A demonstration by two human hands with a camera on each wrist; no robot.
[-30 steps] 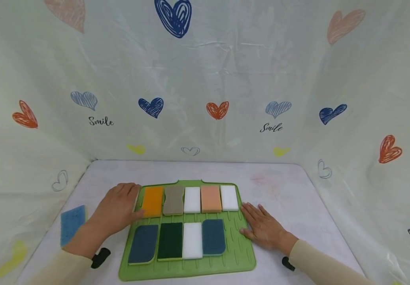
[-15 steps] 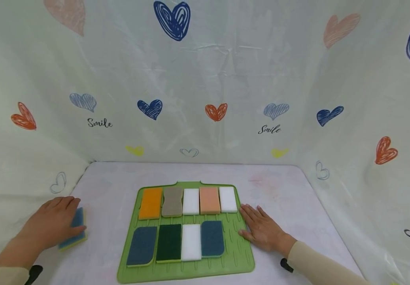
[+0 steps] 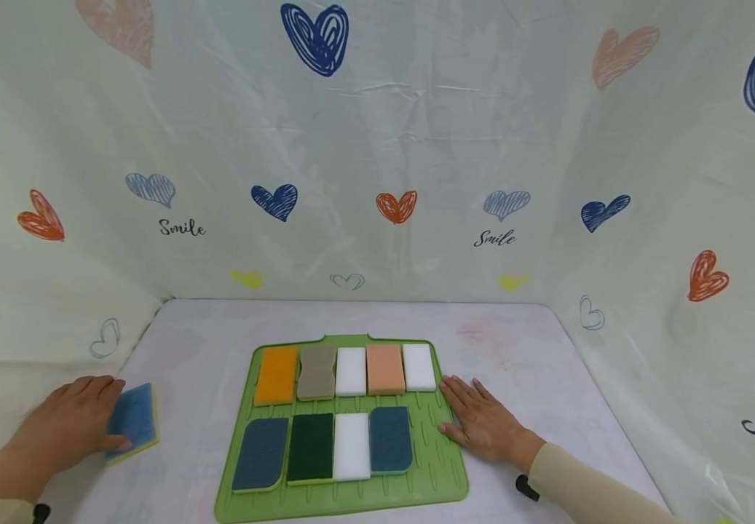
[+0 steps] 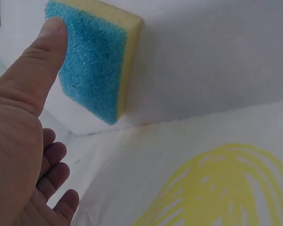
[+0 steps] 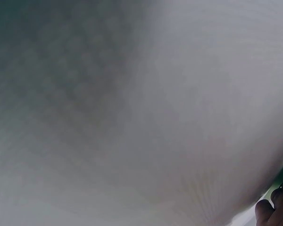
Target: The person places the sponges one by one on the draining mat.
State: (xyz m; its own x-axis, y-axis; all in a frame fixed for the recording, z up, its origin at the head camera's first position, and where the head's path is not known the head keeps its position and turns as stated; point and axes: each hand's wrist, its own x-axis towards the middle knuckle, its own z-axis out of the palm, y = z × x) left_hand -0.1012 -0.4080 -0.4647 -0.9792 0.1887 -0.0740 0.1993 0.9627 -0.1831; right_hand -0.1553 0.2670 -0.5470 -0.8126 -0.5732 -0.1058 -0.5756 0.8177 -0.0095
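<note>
Writing: "Smile" [image 3: 182,228] reads in black script on the heart-printed backdrop at 10 o'clock of the mat, again at 2 o'clock [image 3: 493,238], and part of the word shows at the right edge.
Left hand [image 3: 65,426]: lies flat at 9 o'clock of the mat, fingers straight, thumb on the blue face of the blue sponge [image 3: 133,420]; the left wrist view shows the thumb [image 4: 40,66] touching that sponge [image 4: 96,59], with no curled grip.
Blue sponge: rests on the white table [image 3: 200,342], blue side up, yellow layer under, well apart from the green mat [image 3: 439,466].
Right hand [image 3: 485,422]: spread flat, palm down, at 3 o'clock of the mat, at its edge, holding nothing.
Mat: 9 sponges, 5 in the far row, 4 in the near row.
Change: 1 second ago the left hand lay beside the orange sponge [image 3: 276,375]; now it is out at the blue sponge, and its fingers have drawn back, uncovering more blue than half a second ago.
</note>
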